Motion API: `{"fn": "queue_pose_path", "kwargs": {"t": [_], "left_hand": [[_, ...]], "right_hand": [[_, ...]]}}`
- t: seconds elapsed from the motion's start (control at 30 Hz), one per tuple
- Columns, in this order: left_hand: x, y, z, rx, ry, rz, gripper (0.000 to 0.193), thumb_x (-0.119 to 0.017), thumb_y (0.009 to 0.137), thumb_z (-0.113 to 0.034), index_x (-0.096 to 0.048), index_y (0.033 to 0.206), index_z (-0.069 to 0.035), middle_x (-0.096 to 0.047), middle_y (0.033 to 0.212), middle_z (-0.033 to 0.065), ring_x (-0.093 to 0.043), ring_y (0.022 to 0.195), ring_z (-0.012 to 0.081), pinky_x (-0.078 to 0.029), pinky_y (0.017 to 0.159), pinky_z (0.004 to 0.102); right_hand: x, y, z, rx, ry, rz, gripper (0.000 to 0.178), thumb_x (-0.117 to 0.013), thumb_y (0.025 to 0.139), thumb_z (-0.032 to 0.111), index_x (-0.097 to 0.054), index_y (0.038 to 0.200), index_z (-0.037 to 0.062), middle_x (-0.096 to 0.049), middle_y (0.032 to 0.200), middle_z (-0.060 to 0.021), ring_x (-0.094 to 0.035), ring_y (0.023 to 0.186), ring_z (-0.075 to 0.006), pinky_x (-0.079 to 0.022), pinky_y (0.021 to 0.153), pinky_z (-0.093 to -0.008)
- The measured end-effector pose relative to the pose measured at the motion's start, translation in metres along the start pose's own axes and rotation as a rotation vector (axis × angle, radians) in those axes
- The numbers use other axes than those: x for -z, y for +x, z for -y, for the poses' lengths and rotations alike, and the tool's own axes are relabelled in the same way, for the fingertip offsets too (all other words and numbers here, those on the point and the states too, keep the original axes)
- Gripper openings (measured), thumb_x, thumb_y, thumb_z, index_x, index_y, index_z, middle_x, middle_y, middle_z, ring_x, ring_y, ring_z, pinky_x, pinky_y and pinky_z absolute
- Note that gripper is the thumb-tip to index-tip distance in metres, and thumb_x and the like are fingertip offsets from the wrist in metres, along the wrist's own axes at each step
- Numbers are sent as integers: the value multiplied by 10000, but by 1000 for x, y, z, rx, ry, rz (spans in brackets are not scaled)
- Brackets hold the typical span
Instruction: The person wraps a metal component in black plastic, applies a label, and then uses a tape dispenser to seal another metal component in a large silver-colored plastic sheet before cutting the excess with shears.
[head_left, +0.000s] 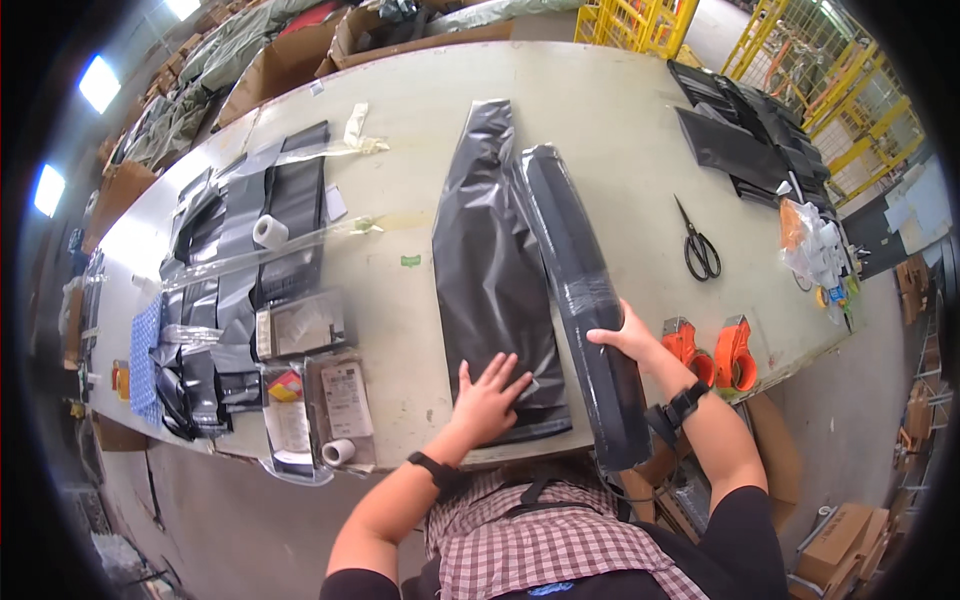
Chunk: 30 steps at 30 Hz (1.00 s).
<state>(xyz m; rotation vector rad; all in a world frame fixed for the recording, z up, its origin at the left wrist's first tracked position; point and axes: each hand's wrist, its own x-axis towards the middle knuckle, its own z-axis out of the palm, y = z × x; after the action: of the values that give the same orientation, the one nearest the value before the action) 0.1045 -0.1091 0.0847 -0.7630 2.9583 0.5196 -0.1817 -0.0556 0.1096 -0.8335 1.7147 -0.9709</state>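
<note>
Head-worn fisheye view, looking down, close above the table (395, 320)

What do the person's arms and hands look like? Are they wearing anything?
The left hand and right hand have no gloves. There's a black left wristband and a chunkier black right wristband. The left sleeve and right sleeve are black and short.

No wording or number can be read. Fine print, too small to be made out, is seen on white sheet (345, 398), lying left of left hand (492, 398). Small green sticker (411, 261) is seen on table (390, 320), farther out and left of same hand; marks blurred.
</note>
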Motion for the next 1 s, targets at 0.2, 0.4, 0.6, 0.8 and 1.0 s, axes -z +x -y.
{"fn": "queue_pose_path", "kwargs": {"t": [0.2, 0.4, 0.6, 0.8, 1.0], "left_hand": [[8, 71, 64, 309, 74, -175, 647, -573, 756, -273, -319, 1349, -316, -211, 1449, 47, -158, 1347, 236, -176, 1008, 607], [28, 137, 79, 108, -266, -364, 610, -669, 667, -140, -431, 1229, -147, -408, 1309, 77, -424, 1176, 243, -367, 941, 405], [33, 149, 69, 414, -1260, -202, 176, -688, 666, -81, -652, 838, -66, -585, 747, 29, -554, 675, 144, -452, 596, 250], [60, 122, 37, -370, -139, -616, 103, -603, 708, -50, -610, 798, -100, -584, 713, 61, -580, 694, 223, -474, 591, 299], [23, 103, 28, -196, -169, -911, 178, -595, 750, -99, -592, 927, -75, -568, 863, 105, -569, 828, 282, -476, 688, 354]], "right_hand": [[40, -81, 17, -70, 417, 267, 803, -763, 625, 223, -350, 1277, 2, -524, 1124, -83, -518, 1011, -163, -424, 873, -301], [36, -209, -15, -155, 479, 339, 962, -810, 558, 182, -272, 1334, 1, -430, 1259, -82, -408, 1178, -183, -296, 1006, -327], [29, -235, -38, -357, 302, 330, 842, -779, 611, 175, -341, 1309, 6, -472, 1220, -78, -427, 1150, -169, -319, 986, -315], [22, -242, -41, -462, 473, 327, 783, -750, 646, 206, -365, 1302, 19, -493, 1214, -83, -477, 1107, -171, -361, 965, -312], [6, -240, -44, -507, 775, 320, 685, -704, 700, 263, -407, 1255, -5, -515, 1183, -97, -503, 1080, -173, -390, 944, -317]]}}
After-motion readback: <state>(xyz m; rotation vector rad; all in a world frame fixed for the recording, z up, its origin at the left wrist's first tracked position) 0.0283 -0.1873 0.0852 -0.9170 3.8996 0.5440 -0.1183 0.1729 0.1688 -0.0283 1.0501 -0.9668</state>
